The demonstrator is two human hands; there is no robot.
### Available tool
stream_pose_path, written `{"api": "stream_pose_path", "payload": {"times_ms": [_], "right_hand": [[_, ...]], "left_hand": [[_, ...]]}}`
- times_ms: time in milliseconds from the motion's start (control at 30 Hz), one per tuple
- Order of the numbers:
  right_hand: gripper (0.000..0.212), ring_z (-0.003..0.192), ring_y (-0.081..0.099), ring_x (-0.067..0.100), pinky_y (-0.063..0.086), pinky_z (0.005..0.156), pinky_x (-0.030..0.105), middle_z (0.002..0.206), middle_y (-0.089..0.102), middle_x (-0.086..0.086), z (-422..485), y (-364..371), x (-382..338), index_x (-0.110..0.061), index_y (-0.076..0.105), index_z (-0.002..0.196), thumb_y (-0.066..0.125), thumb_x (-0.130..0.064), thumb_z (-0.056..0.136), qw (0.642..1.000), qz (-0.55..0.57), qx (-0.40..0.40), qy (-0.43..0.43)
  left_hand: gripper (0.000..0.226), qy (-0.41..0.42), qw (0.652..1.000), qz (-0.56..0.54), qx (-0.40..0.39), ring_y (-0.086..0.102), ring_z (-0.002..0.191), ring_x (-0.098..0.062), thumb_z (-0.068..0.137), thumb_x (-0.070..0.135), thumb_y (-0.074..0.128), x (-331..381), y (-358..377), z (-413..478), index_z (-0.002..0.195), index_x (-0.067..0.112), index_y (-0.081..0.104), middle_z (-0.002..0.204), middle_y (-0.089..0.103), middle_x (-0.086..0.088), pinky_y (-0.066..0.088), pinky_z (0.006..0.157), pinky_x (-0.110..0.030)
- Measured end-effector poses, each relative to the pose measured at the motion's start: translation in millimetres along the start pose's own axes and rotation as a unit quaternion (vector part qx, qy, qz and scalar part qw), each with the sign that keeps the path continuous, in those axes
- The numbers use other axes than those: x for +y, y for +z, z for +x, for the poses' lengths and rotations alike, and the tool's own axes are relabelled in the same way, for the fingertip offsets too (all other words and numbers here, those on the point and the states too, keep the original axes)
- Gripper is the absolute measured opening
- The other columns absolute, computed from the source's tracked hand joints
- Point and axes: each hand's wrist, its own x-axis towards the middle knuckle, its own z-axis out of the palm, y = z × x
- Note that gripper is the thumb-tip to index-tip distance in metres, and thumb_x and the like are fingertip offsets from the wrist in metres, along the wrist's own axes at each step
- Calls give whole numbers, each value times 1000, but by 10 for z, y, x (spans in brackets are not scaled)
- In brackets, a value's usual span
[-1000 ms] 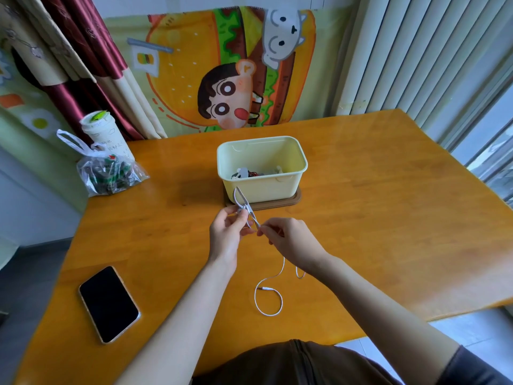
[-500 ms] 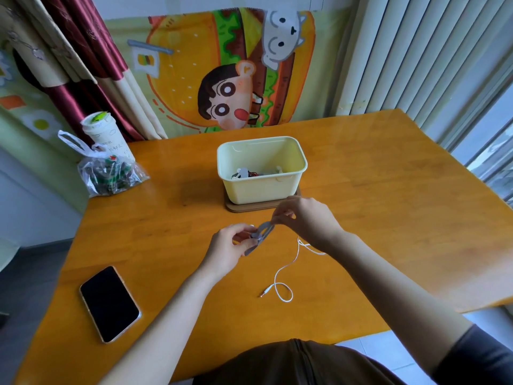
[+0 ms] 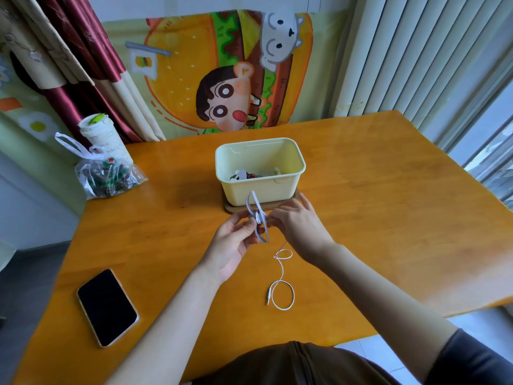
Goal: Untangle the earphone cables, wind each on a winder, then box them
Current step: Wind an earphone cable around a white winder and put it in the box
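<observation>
Head view, left to right. A bag point(image 3: 107, 176) and a cup point(image 3: 102, 137) are standing at the bench's point(image 3: 388, 190) far left corner. A phone point(image 3: 107, 307) is lying face up near the left edge.

At centre, the left grip point(image 3: 233, 243) is closing its fingers and thumb round the lower half of the winder point(image 3: 258, 218) and holding it above the bench. The winder is standing nearly upright, and its upper end is overlapping the front wall of the box point(image 3: 259, 170) in this view. A few white turns of cable point(image 3: 281, 276) are sitting round the winder's middle, just above the left grip's fingertips.

From there the cable is dropping below both grips onto the bench. It is forming a small loop, then a larger one, and ending in a plug near the person's body.

The open box is sitting on a brown base point(image 3: 230, 208) just beyond the grips, with small dark and white items showing inside.

The right grip point(image 3: 297, 226) is touching the winder's right side. Its thumb and forefinger are pinching the cable there, and its other fingers are spreading loosely toward the box.
</observation>
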Motion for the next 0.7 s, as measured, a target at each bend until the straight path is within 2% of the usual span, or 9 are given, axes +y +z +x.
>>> {"api": "stream_pose_path", "payload": {"times_ms": [100, 167, 233, 400, 533, 600, 700], "right_hand": [[21, 74, 58, 27, 41, 72, 30, 77, 63, 5, -33, 76, -126, -8, 60, 83, 45, -14, 97, 985, 153, -48, 71], [23, 61, 57, 20, 47, 60, 29, 69, 57, 1, -30, 85, -186, -8, 56, 84, 40, -12, 99, 957, 255, -62, 125], [23, 54, 54, 14, 47, 54, 21, 65, 51, -8, -24, 64, -232, -15, 54, 83, 39, -9, 99, 948, 285, -54, 132], [26, 63, 55, 20, 36, 56, 14, 70, 54, -2, -32, 53, -235, -8, 55, 75, 43, -10, 97, 948, 278, -74, 139], [27, 65, 51, 18, 39, 62, 28, 71, 58, 1, -42, 78, -218, -11, 54, 71, 46, -13, 97, 955, 247, -87, 141], [28, 67, 52, 20, 41, 65, 33, 76, 62, 8, -41, 84, -216, -6, 60, 75, 46, -14, 97, 958, 232, -100, 139], [26, 74, 56, 19, 42, 69, 28, 89, 65, 9, -53, 98, -227, -6, 69, 96, 45, -16, 99, 956, 232, -120, 135]], "left_hand": [[17, -9, 997, -63, 44, 62, 59, -4, 94, 3, 48, 2, 65, 45, 98, 14, 60, 79, 70, 0, 48, 52, -14], [16, -15, 994, -90, 54, 64, 62, -5, 95, 5, 48, -7, 80, 63, 99, 13, 61, 86, 70, -3, 49, 53, -13], [15, -17, 992, -113, 62, 64, 65, -7, 94, 6, 49, -13, 81, 69, 99, 13, 61, 88, 70, -5, 50, 54, -14], [14, -12, 981, -172, 95, 65, 65, -7, 95, 6, 48, 2, 74, 113, 95, 10, 62, 86, 68, -6, 50, 54, -13], [11, -11, 978, -161, 129, 63, 66, -7, 95, 7, 50, -63, 65, 147, 98, 9, 61, 86, 64, -6, 50, 55, -12], [9, -11, 974, -171, 148, 63, 65, -7, 96, 9, 50, -99, 70, 151, 98, 9, 60, 85, 63, -7, 50, 56, -12], [9, -5, 959, -221, 177, 61, 67, -8, 96, 8, 50, -77, 68, 161, 91, 8, 57, 83, 60, -8, 51, 57, -12]]}}
